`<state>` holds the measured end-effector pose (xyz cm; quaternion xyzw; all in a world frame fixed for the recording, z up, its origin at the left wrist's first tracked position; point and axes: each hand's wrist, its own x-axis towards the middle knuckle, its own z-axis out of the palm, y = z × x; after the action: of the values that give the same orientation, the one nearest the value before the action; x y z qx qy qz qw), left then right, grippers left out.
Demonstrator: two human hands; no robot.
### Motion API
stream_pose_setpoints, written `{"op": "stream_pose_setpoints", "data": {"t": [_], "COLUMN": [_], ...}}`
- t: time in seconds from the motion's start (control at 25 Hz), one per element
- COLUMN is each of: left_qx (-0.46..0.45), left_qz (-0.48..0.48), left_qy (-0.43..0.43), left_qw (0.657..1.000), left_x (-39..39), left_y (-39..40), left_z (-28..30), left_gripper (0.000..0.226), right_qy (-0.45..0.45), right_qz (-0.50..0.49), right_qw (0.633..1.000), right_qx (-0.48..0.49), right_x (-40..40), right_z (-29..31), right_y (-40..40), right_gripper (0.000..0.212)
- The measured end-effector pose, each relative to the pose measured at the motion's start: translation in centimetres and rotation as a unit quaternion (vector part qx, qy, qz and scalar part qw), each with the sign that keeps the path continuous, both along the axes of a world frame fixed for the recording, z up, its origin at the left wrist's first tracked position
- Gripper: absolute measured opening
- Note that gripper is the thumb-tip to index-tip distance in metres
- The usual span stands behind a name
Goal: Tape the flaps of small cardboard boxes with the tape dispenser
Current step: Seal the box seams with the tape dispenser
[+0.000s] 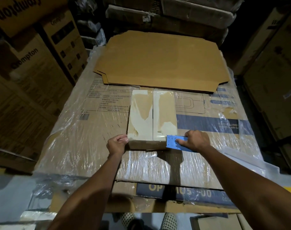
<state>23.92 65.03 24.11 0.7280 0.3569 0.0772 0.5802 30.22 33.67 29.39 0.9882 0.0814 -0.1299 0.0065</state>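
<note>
Box [152, 117] steadied by left hand [117, 143]; right hand [196, 140] grips half-hidden blue dispenser [174, 141].

A large flattened sheet of brown cardboard [159, 61] lies at the far side of a stack of big cartons wrapped in clear plastic film [78, 130]; the printed carton tops [106, 100] show through the film. Tall brown cartons printed "Crompton" [25, 60] are stacked along the left. More brown cartons [272, 77] stand on the right, and dark wrapped bundles [174, 15] fill the background. At the bottom edge, a pair of dotted slippers [129, 220] rests on the grey floor [10, 193].
</note>
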Motion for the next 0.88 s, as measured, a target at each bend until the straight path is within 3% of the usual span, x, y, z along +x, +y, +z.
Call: {"op": "stream_pose_setpoints", "data": {"t": [0.2,0.36,0.48,0.6,0.76,0.88], "left_qx": [0.069,0.117,0.162,0.131,0.112,0.113], "left_qz": [-0.011,0.037,0.025,0.000,-0.115,-0.136], "left_qy": [0.033,0.121,0.058,0.039,0.185,0.256], "left_qw": [0.997,0.985,0.985,0.991,0.969,0.950], "left_x": [0.4,0.7,1.0,0.9,2.7,4.2], "left_y": [-0.5,-0.4,-1.3,-6.0,-10.5,-9.9], "left_z": [-0.6,0.0,1.0,1.7,0.8,0.3], "left_gripper": [0.029,0.067,0.030,0.025,0.082,0.085], "right_qy": [0.000,0.004,0.004,0.007,0.009,0.017], "right_qz": [-0.009,-0.011,-0.013,-0.018,-0.008,0.014], "right_qw": [1.000,1.000,1.000,1.000,1.000,0.999], "right_qx": [-0.009,-0.010,-0.010,-0.005,0.000,0.027], "right_x": [0.5,0.8,0.9,1.1,1.1,1.5], "right_z": [-0.3,-0.6,-0.7,-0.5,-0.6,-0.4], "right_y": [0.3,0.2,0.3,0.3,0.1,-0.7], "right_gripper": [0.061,0.061,0.063,0.063,0.062,0.060]}}
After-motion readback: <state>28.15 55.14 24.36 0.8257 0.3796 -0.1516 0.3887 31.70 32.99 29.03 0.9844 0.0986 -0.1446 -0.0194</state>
